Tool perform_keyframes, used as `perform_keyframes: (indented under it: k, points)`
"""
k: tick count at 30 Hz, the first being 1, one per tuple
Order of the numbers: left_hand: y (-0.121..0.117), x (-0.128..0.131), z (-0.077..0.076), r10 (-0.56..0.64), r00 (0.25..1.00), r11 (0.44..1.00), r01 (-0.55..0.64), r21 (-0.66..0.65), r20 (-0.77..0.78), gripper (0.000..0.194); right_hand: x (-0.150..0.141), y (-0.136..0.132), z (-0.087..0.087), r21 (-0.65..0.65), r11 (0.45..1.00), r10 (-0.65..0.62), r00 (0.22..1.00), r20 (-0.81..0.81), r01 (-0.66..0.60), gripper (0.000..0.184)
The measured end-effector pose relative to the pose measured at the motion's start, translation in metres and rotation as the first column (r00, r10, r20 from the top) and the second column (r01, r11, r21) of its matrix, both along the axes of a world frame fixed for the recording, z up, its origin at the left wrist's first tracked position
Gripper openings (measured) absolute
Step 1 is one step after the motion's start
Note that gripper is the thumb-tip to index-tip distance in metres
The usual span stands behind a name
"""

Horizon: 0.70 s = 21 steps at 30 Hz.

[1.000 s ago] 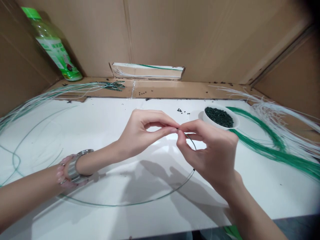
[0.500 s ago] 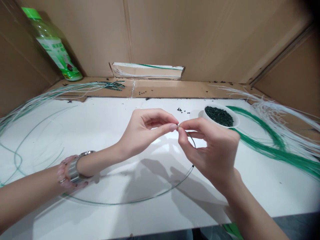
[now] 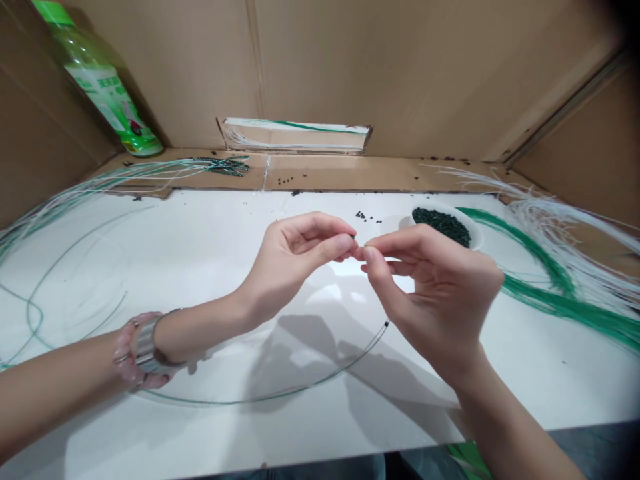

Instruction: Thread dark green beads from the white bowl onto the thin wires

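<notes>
My left hand point(image 3: 300, 257) and my right hand point(image 3: 435, 293) meet above the white table point(image 3: 210, 267), fingertips nearly touching. My left thumb and fingers pinch a small dark bead point(image 3: 353, 237), partly hidden. A thin green wire point(image 3: 280, 398) curves across the table and rises toward my right hand, where its upper part disappears behind my fingers. A black bead point(image 3: 387, 325) sits on the wire below that hand. My right fingers seem to hold the wire. Just beyond them stands a white bowl point(image 3: 477, 237) of dark green beads point(image 3: 440, 225).
Several loose beads point(image 3: 367, 217) lie beyond my hands. Green and white wire bundles point(image 3: 565, 300) lie to the right, with pale strands point(image 3: 75, 200) at left. A plastic bottle point(image 3: 100, 83) leans against the cardboard wall point(image 3: 425, 67). A metal bracelet point(image 3: 145, 350) circles my left wrist.
My right hand has moved up and to the right, now covering more of the bowl. The wire's upper stretch, visible earlier, is now hidden behind that hand. My fingertips remain close together.
</notes>
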<state>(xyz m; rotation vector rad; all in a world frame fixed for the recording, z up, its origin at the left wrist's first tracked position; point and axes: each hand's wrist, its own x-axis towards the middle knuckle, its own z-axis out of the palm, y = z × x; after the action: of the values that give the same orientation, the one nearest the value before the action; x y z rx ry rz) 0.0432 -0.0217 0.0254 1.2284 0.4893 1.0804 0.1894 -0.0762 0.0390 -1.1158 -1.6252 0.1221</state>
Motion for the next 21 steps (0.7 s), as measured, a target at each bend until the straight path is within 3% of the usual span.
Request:
perform_keyframes:
  k: [5,21]
  points:
    - [-0.0041,0.0003,-0.0008,-0.059,0.997,0.993,0.063,-0.103,0.041,0.001,-0.001,-0.0003,-0.0009,0.01,1.0,0.004,0.999,-0.035,-0.003,0.014]
    - [-0.0019,0.0003,-0.0014,-0.054,0.998,0.997,0.055,-0.05,0.011,0.003,-0.0012,-0.0021,-0.0006,0.011,1.0,-0.028,0.999,0.039,0.028,0.015]
